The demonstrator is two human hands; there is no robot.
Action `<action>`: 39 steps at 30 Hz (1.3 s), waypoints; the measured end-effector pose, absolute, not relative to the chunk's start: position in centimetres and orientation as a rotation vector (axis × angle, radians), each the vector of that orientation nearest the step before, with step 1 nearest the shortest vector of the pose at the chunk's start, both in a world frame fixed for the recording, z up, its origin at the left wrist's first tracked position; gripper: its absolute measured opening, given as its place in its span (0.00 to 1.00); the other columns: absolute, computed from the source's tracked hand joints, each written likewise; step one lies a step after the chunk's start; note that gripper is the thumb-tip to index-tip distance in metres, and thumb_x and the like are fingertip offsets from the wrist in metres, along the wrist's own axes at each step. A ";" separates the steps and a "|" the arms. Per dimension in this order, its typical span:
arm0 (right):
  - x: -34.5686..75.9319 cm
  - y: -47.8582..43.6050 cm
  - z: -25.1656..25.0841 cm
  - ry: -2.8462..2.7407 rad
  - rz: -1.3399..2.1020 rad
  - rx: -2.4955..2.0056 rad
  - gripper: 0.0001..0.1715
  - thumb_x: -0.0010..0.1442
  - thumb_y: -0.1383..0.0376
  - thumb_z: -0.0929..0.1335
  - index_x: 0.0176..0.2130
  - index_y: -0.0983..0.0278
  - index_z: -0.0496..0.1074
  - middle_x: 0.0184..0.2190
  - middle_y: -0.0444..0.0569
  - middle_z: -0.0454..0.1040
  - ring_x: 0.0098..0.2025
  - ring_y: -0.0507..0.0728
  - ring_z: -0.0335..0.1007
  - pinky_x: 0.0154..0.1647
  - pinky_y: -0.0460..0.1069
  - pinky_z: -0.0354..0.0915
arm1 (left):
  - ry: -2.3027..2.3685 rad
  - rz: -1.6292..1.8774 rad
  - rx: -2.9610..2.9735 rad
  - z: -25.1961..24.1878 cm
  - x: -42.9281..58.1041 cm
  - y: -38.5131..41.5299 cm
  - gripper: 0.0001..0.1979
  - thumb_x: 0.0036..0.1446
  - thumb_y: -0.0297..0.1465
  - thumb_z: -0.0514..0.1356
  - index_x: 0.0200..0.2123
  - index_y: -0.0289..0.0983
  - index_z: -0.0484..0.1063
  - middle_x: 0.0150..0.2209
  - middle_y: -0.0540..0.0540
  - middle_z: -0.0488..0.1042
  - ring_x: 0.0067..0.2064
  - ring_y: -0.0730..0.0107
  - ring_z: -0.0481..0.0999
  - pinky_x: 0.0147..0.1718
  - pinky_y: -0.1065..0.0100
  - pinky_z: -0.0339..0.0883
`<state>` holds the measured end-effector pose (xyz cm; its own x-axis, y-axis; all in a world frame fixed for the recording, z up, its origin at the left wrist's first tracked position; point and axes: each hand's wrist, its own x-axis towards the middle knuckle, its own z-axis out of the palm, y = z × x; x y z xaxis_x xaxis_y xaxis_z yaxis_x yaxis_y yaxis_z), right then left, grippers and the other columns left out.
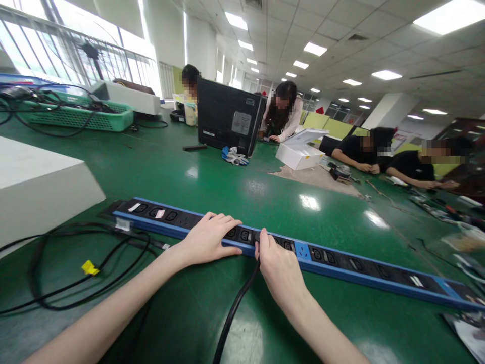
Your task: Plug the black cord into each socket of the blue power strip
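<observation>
A long blue-and-black power strip lies slantwise across the green table, with a row of sockets along its top. My left hand grips the strip left of its middle, fingers over the far edge and thumb along the near side. Just to the right, my right hand is closed around the plug end of a black power cord, right at the sockets. My fingers cover the plug, so I cannot tell how far it sits in a socket. The cord hangs down toward the front edge of the view.
Coiled black cables with a yellow tag lie at left, beside a white box. Farther back stand a green basket, a black computer case, gloves and an open white box. Several people work across the table.
</observation>
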<state>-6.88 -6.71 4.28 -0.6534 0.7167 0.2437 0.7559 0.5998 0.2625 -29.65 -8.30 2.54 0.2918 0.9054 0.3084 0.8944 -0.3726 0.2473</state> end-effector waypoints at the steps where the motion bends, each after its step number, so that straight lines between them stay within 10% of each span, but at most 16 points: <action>1: -6.8 -6.8 3.9 -2.678 -0.549 -1.242 0.23 0.71 0.72 0.58 0.62 0.74 0.63 0.46 0.62 0.78 0.36 0.58 0.80 0.28 0.47 0.71 | 1.745 0.628 2.506 2.6 -29.6 -8.3 0.35 0.57 0.56 0.60 0.62 0.45 0.65 0.54 0.44 0.76 0.55 0.54 0.72 0.54 0.56 0.58; 19: -5.8 -7.4 6.3 -2.765 -0.336 -1.307 0.29 0.68 0.74 0.58 0.66 0.71 0.59 0.48 0.63 0.77 0.40 0.59 0.79 0.35 0.48 0.69 | 1.735 0.599 2.527 2.6 -29.4 -8.2 0.33 0.59 0.55 0.59 0.62 0.46 0.65 0.56 0.44 0.75 0.57 0.54 0.72 0.54 0.56 0.59; 28: -5.0 -5.3 8.5 -2.545 0.207 -1.365 0.15 0.72 0.54 0.60 0.47 0.59 0.69 0.36 0.48 0.79 0.37 0.57 0.76 0.35 0.48 0.57 | 1.742 0.604 2.527 2.6 -29.2 -8.0 0.33 0.59 0.54 0.59 0.63 0.47 0.65 0.56 0.44 0.75 0.56 0.54 0.73 0.54 0.56 0.59; 39: -6.8 -3.9 7.1 -2.437 0.311 -1.426 0.09 0.65 0.61 0.65 0.44 0.62 0.67 0.35 0.51 0.77 0.37 0.58 0.74 0.36 0.49 0.55 | 1.765 0.603 2.511 2.6 -29.1 -8.1 0.32 0.59 0.55 0.59 0.62 0.47 0.66 0.56 0.45 0.75 0.55 0.54 0.73 0.54 0.56 0.60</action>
<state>-6.80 -3.88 7.11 -0.4624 0.8744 0.1470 0.8093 0.4839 -0.3329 -29.10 -8.06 2.64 0.2890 0.9085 0.3018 0.9033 -0.3632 0.2285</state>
